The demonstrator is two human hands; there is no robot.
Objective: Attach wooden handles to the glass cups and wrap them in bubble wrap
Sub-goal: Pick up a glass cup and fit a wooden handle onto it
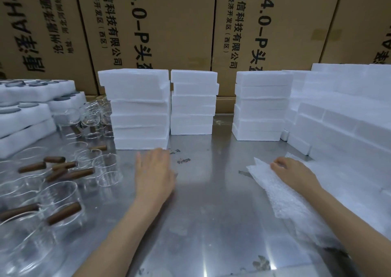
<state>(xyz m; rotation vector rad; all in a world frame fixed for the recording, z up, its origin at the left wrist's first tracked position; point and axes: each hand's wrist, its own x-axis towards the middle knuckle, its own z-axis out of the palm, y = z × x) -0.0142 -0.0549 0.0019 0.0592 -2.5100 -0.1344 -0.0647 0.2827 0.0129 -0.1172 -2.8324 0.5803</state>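
Observation:
Several clear glass cups (61,198) stand on the steel table (207,202) at the left, some with dark wooden handles (63,213) fitted. Loose wooden handles (31,167) lie among the cups farther back. A sheet of white bubble wrap (275,192) lies on the table at the right. My right hand (294,174) rests on its far end, fingers curled onto the sheet's edge. My left hand (155,170) lies flat and open on the bare table in the middle, holding nothing, just in front of a foam stack.
Stacks of white foam blocks (139,109) stand along the back and fill the right side (342,118). Foam trays with round holes (27,111) sit at the far left. Brown cardboard cartons (169,22) form a wall behind.

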